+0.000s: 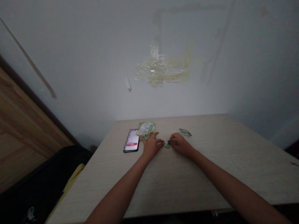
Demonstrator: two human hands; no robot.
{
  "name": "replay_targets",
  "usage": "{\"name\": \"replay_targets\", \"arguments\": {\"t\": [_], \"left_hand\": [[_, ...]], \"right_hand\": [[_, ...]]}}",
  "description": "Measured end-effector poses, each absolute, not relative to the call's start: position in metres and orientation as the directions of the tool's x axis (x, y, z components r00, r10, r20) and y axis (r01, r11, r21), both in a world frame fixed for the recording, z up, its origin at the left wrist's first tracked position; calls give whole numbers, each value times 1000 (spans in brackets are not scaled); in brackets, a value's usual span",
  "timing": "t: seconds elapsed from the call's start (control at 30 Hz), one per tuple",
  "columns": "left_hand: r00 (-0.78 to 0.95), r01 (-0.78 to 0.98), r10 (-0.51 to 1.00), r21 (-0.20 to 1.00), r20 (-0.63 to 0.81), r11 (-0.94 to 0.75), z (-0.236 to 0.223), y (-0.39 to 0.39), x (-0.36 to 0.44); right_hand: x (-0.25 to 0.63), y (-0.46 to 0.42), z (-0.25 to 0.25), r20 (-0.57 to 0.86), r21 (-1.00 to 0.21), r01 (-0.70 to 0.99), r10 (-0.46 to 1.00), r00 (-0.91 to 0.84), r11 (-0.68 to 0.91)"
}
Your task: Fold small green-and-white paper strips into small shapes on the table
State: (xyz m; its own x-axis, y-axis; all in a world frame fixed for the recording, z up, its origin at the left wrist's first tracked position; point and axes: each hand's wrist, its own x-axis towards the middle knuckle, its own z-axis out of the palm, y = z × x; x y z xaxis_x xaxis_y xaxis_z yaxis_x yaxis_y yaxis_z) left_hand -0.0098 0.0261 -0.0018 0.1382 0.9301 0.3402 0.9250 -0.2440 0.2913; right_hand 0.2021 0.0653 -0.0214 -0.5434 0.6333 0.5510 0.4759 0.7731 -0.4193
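Observation:
A small folded green-and-white paper piece [166, 144] is on the table between my two hands. My left hand [150, 147] holds its left end at the fingertips, while the other fingers spread towards a pile of green-and-white printed sheets or packets [146, 128]. On the right end, my right hand [181, 144] pinches the piece with its fingers curled in. The exact grip of the fingertips is too small to make out. Beyond my right hand lies another folded green-and-white piece [185, 132], apart from the fingers.
A phone [132, 144] with a lit, partly blurred screen lies left of my left hand, beside the pile. The pale wooden table [187, 186] meets a wall [93, 62] with old tape [163, 70] on it. Dark and yellow cloth [72, 179] sits off the table's left edge.

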Motion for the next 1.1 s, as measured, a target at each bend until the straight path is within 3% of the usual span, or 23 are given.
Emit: {"name": "replay_targets", "arguments": {"t": [0.17,0.67,1.1], "left_hand": [[188,916,945,301,266,-267,0,28,-17],[201,887,931,347,306,-306,5,24,-12],[145,876,921,385,361,-289,0,26,-8]], "right_hand": [[203,67,-23,541,-420,485,641,-544,767],[204,68,-21,533,-424,484,643,-550,765],[198,67,-23,525,-322,619,679,-513,716]]}}
